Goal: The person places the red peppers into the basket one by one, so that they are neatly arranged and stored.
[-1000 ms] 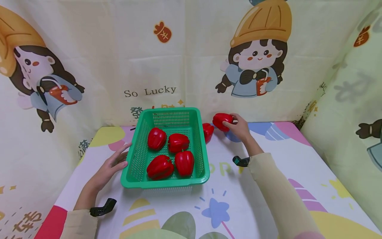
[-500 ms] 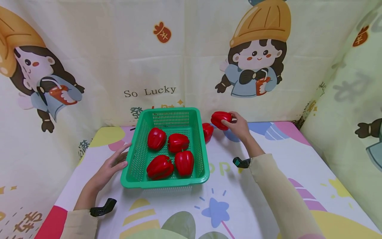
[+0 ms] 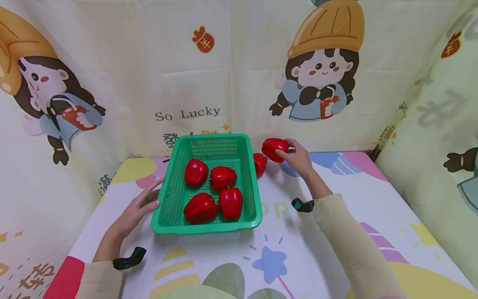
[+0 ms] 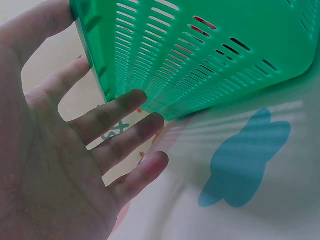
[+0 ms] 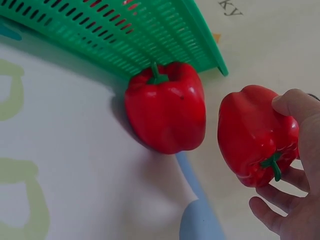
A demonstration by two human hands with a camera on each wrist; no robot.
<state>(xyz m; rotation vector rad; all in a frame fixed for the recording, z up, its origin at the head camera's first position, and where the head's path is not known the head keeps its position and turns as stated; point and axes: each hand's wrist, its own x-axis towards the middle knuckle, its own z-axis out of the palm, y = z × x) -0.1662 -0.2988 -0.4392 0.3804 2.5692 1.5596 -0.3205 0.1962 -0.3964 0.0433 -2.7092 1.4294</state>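
Note:
A green plastic basket (image 3: 207,227) stands on the table with several red bell peppers (image 3: 200,208) inside. At its left wall is my left hand (image 3: 136,209), fingers spread. In the left wrist view the thumb and index fingertip of that hand (image 4: 60,150) touch the basket rim, while the other fingers stand apart from the wall. My right hand (image 3: 298,160) grips a red bell pepper (image 3: 274,150) just above the table's back edge. A second loose pepper (image 5: 167,110) rests on the table against the basket's right side, partly hidden by the basket in the head view.
The table (image 3: 313,249) wears a white cover with coloured prints. Behind it hangs a cream cloth (image 3: 239,83) with cartoon figures, close to the back edge. Another cloth wall (image 3: 429,145) stands on the right.
My right hand has moved slightly left and up with the bell pepper, closer to the basket. The left hand and the basket have stayed in place.

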